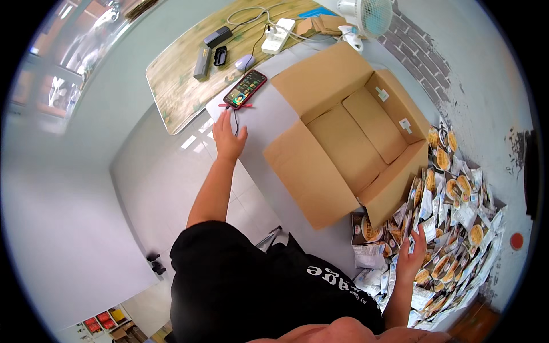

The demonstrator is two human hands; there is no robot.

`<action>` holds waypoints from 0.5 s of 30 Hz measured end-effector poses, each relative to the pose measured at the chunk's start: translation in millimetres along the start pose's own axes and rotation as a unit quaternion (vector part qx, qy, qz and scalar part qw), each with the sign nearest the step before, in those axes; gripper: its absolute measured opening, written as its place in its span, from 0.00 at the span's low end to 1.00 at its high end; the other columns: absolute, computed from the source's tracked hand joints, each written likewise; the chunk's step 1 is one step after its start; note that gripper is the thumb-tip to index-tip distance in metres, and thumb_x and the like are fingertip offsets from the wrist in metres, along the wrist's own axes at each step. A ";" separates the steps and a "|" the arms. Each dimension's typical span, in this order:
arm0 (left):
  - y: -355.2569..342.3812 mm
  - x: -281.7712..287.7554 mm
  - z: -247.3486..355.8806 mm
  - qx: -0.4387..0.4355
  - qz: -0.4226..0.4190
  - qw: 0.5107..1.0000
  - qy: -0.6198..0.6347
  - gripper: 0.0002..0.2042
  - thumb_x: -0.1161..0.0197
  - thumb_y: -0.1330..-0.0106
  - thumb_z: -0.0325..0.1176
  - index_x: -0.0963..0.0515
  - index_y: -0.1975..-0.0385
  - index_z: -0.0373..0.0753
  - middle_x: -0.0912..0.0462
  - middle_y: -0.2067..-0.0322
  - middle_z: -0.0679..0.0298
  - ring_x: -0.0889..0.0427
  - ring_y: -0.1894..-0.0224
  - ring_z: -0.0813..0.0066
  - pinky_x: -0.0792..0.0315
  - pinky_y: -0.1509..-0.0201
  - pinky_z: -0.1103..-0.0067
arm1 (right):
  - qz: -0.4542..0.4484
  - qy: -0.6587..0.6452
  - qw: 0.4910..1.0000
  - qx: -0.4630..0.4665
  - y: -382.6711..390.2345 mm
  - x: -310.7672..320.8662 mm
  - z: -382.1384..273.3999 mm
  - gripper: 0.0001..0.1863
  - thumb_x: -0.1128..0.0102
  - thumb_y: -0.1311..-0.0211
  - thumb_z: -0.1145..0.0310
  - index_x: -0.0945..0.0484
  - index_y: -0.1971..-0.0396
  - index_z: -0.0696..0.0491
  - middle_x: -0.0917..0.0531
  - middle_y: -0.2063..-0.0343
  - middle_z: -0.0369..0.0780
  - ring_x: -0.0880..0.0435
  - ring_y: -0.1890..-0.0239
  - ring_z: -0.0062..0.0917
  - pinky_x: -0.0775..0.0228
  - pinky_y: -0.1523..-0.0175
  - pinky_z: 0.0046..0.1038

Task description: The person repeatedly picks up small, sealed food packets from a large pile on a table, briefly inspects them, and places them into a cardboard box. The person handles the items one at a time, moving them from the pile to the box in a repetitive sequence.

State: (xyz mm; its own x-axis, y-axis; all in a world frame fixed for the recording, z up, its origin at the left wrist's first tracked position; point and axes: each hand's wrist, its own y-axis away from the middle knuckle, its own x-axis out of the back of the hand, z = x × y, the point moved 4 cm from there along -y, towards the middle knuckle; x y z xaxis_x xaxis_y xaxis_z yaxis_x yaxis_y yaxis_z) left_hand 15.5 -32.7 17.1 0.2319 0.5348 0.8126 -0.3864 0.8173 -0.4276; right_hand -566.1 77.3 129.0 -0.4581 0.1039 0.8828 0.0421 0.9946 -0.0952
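My left hand (230,142) reaches out with fingers stretched beside a phone (246,88) that has a lit screen and a red edge. A dark cable hangs by the fingertips; whether they touch it I cannot tell. My right hand (410,258) is raised with its fingers apart at the near side of a big heap of food packets (443,246). These are dark and silvery, with round yellow food pictures, and nothing shows gripped in that hand. Between my hands stands a large brown cardboard box (349,151), flaps spread and inner bottom showing.
On the wooden-topped table (177,74) lie a white power strip (278,36), cables, a purple mouse (245,62) and small dark devices (218,37). A white fan (366,17) stands behind the box. The wall (486,86) borders the packets on the right.
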 end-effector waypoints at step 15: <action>278.4 81.5 96.5 -0.204 -0.351 0.908 0.109 0.09 0.37 0.48 0.30 0.21 0.66 0.43 0.21 0.66 0.61 0.24 0.57 0.61 0.35 0.53 0.67 | 0.096 -0.118 0.988 0.012 54.8 31.4 17.9 0.12 0.44 0.46 0.76 0.24 0.60 0.60 0.26 0.47 0.48 0.27 0.46 0.40 0.37 0.41 0.34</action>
State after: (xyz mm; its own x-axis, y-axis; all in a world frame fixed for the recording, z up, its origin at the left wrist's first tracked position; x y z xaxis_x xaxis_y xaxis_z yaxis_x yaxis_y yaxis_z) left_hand -159.3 217.7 2.5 0.4813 -0.1542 0.8629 0.2761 0.9610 0.0178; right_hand -594.1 135.0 143.2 -0.6382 0.2841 0.7155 0.1296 0.9558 -0.2639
